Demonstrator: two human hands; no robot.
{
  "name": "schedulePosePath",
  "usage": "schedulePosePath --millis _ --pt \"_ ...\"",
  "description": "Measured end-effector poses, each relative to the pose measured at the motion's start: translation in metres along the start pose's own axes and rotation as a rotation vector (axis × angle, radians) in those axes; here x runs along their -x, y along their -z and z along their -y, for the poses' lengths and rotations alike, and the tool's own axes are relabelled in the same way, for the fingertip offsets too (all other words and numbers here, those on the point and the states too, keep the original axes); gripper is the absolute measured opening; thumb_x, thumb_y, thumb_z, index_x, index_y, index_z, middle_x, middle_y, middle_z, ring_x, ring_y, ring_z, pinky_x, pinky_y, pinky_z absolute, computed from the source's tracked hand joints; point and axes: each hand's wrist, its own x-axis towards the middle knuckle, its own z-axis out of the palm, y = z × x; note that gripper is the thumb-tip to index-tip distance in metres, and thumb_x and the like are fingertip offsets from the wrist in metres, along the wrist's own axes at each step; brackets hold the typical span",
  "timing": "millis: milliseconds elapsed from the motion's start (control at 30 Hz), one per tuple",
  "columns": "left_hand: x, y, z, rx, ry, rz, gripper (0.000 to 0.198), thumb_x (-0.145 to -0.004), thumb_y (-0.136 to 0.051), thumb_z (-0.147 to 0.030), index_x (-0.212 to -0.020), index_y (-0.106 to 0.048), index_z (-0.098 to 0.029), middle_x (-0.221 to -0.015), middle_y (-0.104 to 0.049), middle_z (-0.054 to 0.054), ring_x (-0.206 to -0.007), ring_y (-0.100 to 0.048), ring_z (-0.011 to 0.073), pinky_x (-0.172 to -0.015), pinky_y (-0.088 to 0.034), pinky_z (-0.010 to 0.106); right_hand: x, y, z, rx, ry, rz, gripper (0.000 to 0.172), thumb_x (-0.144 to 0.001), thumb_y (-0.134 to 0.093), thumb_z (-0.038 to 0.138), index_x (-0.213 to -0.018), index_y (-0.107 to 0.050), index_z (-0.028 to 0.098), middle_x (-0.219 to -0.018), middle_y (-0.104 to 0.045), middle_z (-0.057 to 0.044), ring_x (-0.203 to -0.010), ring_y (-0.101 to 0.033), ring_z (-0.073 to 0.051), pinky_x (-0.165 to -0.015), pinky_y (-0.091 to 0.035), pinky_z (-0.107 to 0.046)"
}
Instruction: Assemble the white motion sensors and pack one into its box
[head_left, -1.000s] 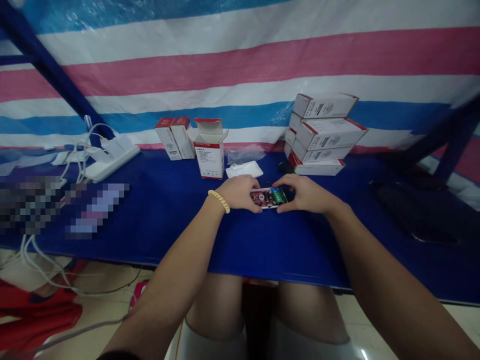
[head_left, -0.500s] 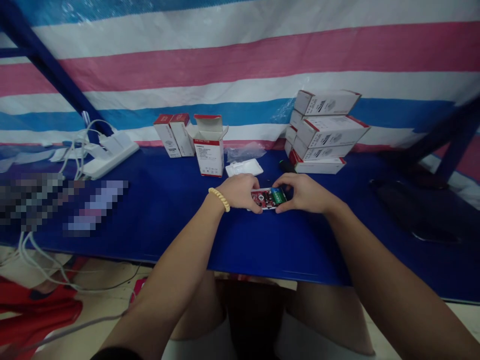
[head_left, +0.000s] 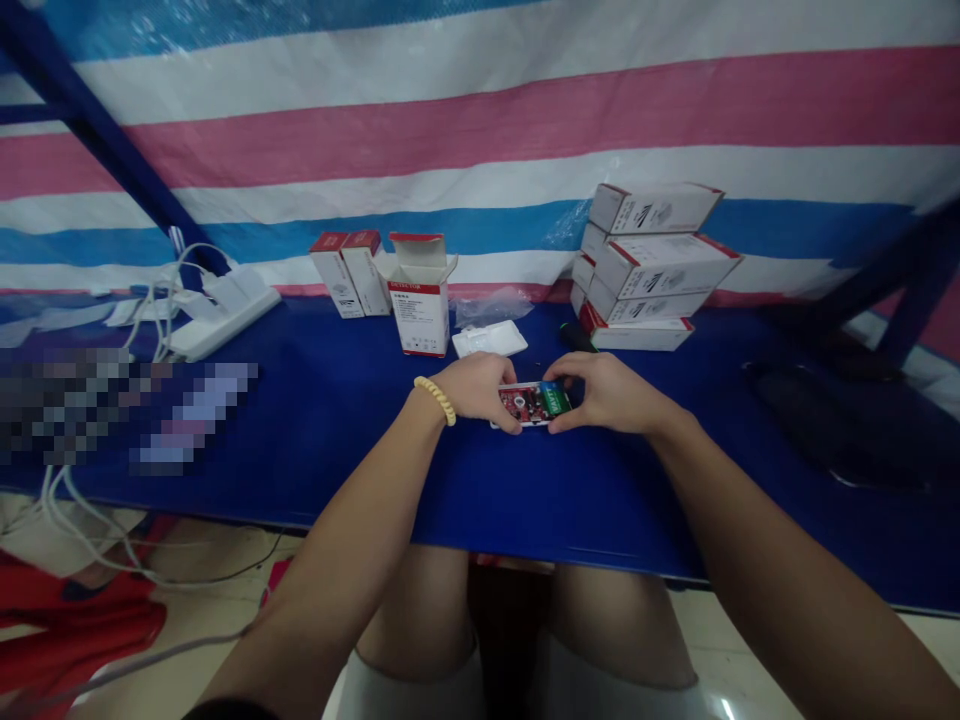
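An opened detector with a red circuit board in a white case lies between my hands near the middle of the table. A green battery sits at its right end. My left hand is closed around the detector's left end, thumb along the near edge. With thumb and fingers my right hand grips the battery at the right end; whether it also holds the case is hidden. Just beyond lies a white plastic cover. A dark screwdriver-like handle with a green tip rests past my right hand.
Behind stand an open detector box and two closed boxes. Several boxes are stacked at the back right. A clear plastic bag lies between. At left is a power strip with cables; a black object lies at right.
Both hands keep their hold on the detector and battery, with only slight finger movement. The view has shifted a little, and my legs sit differently below the table.
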Motion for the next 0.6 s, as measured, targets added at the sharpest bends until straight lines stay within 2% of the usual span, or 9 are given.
schedulePosePath --millis 333,433,600 --pt "0.001 0.001 -0.005 -0.094 -0.018 -0.025 0.058 -0.045 -0.082 -0.048 -0.089 -0.062 -0.016 -0.087 -0.066 0.005 -0.075 -0.060 0.0209 -0.057 -0.039 0.028 0.000 0.001 0.008 0.101 -0.012 0.006 0.057 -0.051 -0.089 0.039 -0.096 -0.064 0.015 -0.093 -0.064 -0.007 -0.078 -0.058 -0.019 -0.068 -0.042 -0.028" --pt "0.002 0.001 -0.005 -0.081 -0.002 -0.002 0.056 -0.045 -0.082 -0.050 -0.086 -0.062 -0.017 -0.082 -0.066 0.004 -0.070 -0.059 0.0199 -0.054 -0.037 0.028 0.000 0.001 0.011 0.083 -0.026 0.026 0.055 -0.051 -0.089 0.038 -0.093 -0.061 0.017 -0.084 -0.063 -0.004 -0.073 -0.058 -0.017 -0.064 -0.040 -0.027" --pt "0.002 0.002 -0.003 -0.068 0.078 0.018 0.052 -0.049 -0.079 -0.053 -0.083 -0.062 -0.018 -0.078 -0.065 0.003 -0.067 -0.059 0.0194 -0.054 -0.037 0.028 0.003 -0.002 0.012 -0.062 -0.112 -0.046 0.050 -0.060 -0.082 0.030 -0.092 -0.045 0.021 -0.062 -0.054 0.005 -0.056 -0.053 -0.013 -0.054 -0.034 -0.025"
